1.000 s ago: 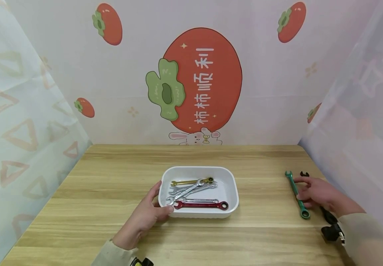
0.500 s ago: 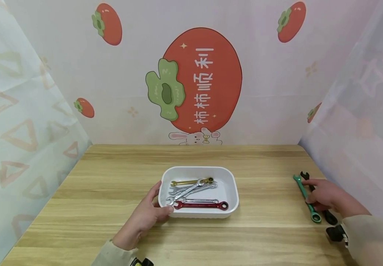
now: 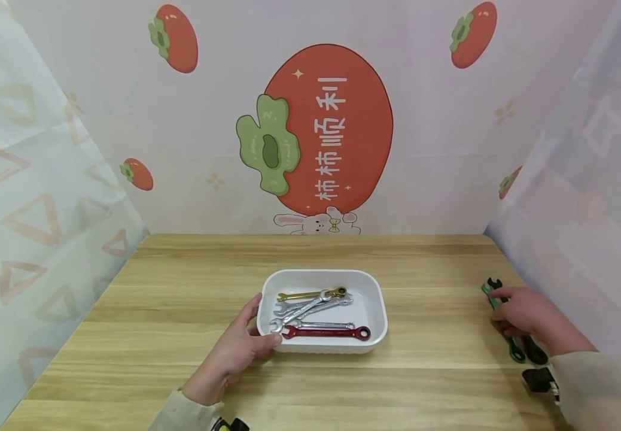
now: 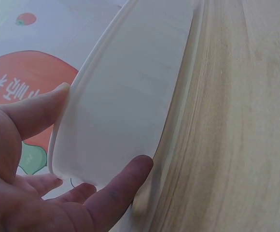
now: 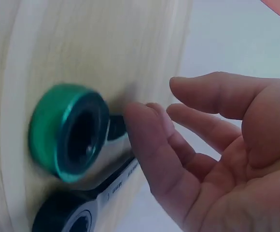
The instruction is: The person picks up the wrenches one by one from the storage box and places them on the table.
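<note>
My left hand [image 3: 240, 342] holds the left front corner of a white plastic box [image 3: 375, 342]. In the left wrist view its thumb is at the rim and its fingers lie against the side wall. Inside lie a gold wrench [image 3: 305, 295], a red ratchet wrench [image 3: 326, 333] and several silver wrenches [image 3: 302, 313]. My right hand [image 3: 528, 314] is over a green ratchet wrench [image 5: 46, 130] at the table's right, covering its middle in the head view. Its thumb stands apart from the loosely bent fingers, with nothing between them. Alongside lies a black ratchet wrench [image 3: 535, 352], partly hidden.
The wooden table [image 3: 192, 263] carries the box near its middle. A printed cloth backdrop [image 3: 423, 197] rises at the rear edge, and cloth walls stand on the left and right, the right one close to my right hand.
The green wrench has shifted to the right, up beside the black wrench, along with my right hand. The right thumb and fingers now stand apart. My left hand and the box stay put.
</note>
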The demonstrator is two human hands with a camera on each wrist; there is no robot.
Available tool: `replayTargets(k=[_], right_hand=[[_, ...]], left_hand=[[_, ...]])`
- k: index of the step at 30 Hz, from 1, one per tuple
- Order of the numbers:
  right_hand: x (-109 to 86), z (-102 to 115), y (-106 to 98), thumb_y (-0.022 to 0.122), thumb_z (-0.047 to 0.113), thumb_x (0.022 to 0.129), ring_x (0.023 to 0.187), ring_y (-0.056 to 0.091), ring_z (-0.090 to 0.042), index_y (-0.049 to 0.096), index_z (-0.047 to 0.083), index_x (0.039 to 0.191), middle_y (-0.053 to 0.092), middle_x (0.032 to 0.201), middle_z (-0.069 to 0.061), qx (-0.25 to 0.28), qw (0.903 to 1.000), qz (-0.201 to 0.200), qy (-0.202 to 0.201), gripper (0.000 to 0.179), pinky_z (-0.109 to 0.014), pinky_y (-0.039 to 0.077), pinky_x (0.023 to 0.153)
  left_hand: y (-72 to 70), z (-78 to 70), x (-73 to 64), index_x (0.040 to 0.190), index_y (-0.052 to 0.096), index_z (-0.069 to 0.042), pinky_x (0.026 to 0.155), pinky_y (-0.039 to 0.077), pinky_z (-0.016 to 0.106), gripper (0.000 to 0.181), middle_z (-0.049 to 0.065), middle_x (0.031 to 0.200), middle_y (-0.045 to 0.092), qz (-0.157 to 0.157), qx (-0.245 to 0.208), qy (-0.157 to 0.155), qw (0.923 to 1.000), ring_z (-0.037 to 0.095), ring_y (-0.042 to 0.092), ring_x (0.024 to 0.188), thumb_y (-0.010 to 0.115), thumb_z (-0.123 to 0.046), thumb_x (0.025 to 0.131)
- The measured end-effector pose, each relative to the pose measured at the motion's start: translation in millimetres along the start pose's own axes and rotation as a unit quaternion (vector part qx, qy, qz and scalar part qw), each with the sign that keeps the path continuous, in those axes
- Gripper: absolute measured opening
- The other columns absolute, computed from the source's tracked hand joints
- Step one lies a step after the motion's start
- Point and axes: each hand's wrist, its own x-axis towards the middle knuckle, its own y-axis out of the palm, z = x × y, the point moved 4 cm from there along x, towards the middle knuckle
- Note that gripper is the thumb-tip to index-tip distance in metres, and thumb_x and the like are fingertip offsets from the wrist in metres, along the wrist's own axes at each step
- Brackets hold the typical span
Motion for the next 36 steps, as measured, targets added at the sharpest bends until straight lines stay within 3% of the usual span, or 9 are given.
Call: replayTargets(k=[3,9,11,14,17,22,29,32,36], right_hand=[[-1.8,4.1,2.5,0.061,0.005,0.087,0.063,0.057,-0.024,0.030,-0.016,0.145,0.060,0.079,-0.007,0.018,0.9997,0.003,0.013,0.069,-0.040,0.054,0.058],[-4.7,20.6,8.3,0.057,0.005,0.085,0.048,0.043,-0.019,0.034,-0.015,0.144,0.045,0.057,-0.003,-0.018,0.9997,0.004,-0.018,0.066,-0.038,0.047,0.050],[-4.4,31.9,12.6,0.057,0.010,0.092,0.054,0.049,-0.019,0.035,-0.013,0.146,0.053,0.066,-0.007,-0.010,0.9987,0.009,-0.048,0.062,-0.038,0.050,0.053],[-6.7,61.0,22.2,0.058,0.024,0.101,0.082,0.064,-0.031,0.034,-0.008,0.149,0.063,0.104,-0.026,0.047,0.9939,0.029,-0.096,0.062,-0.043,0.057,0.070],[-12.6,101.4,37.0,0.056,0.036,0.103,0.112,0.058,-0.044,0.037,-0.004,0.150,0.050,0.135,-0.033,0.112,0.9812,0.053,-0.148,0.065,-0.048,0.055,0.085],[-17.2,166.0,73.3,0.048,0.044,0.105,0.117,0.056,-0.046,0.044,0.000,0.147,0.054,0.134,-0.028,0.198,0.9443,0.138,-0.224,0.062,-0.051,0.052,0.090],[-26.8,220.6,143.3,0.032,0.045,0.108,0.120,0.055,-0.044,0.047,0.004,0.147,0.055,0.137,-0.022,0.186,0.8879,0.293,-0.302,0.058,-0.060,0.045,0.096],[-27.4,229.4,168.9,0.032,0.047,0.108,0.121,0.055,-0.042,0.050,0.007,0.146,0.056,0.137,-0.021,0.160,0.8805,0.327,-0.304,0.059,-0.061,0.042,0.099],[-22.0,232.8,190.7,0.036,0.048,0.107,0.121,0.056,-0.040,0.052,0.008,0.145,0.058,0.136,-0.019,0.130,0.8888,0.335,-0.284,0.058,-0.056,0.044,0.099]], left_hand=[[0.4,-0.3,-0.6,0.159,0.025,-0.017,0.072,0.056,0.042,0.099,0.018,0.153,0.031,-0.001,-0.003,-0.001,1.0000,0.031,0.061,0.102,0.077,0.010,0.079],[0.4,0.5,0.1,0.159,0.025,-0.017,0.073,0.057,0.042,0.098,0.018,0.153,0.030,0.000,-0.006,-0.001,1.0000,0.033,0.061,0.104,0.077,0.010,0.080],[0.0,1.0,0.6,0.159,0.025,-0.017,0.073,0.057,0.041,0.098,0.018,0.153,0.030,0.000,-0.004,-0.001,1.0000,0.032,0.061,0.104,0.078,0.009,0.079],[-0.3,1.1,0.9,0.159,0.025,-0.017,0.074,0.057,0.042,0.099,0.018,0.153,0.030,0.001,-0.004,-0.002,1.0000,0.031,0.061,0.104,0.078,0.008,0.079],[-0.2,1.0,0.7,0.159,0.024,-0.017,0.074,0.057,0.043,0.099,0.018,0.154,0.029,0.002,-0.008,-0.002,1.0000,0.032,0.062,0.104,0.078,0.008,0.079],[-0.2,0.5,0.2,0.159,0.025,-0.017,0.074,0.057,0.044,0.099,0.018,0.154,0.030,-0.001,-0.004,-0.002,1.0000,0.031,0.062,0.103,0.078,0.008,0.079],[-0.5,1.4,0.5,0.159,0.025,-0.017,0.073,0.057,0.044,0.099,0.018,0.154,0.031,-0.003,-0.001,-0.002,1.0000,0.033,0.061,0.105,0.078,0.008,0.079],[-0.9,1.9,1.2,0.159,0.025,-0.017,0.074,0.057,0.043,0.098,0.018,0.154,0.030,-0.005,0.001,-0.004,1.0000,0.033,0.061,0.105,0.078,0.007,0.079],[-1.1,1.8,2.4,0.159,0.025,-0.018,0.074,0.057,0.044,0.097,0.017,0.155,0.030,-0.004,0.004,-0.006,1.0000,0.032,0.061,0.105,0.078,0.005,0.080]])
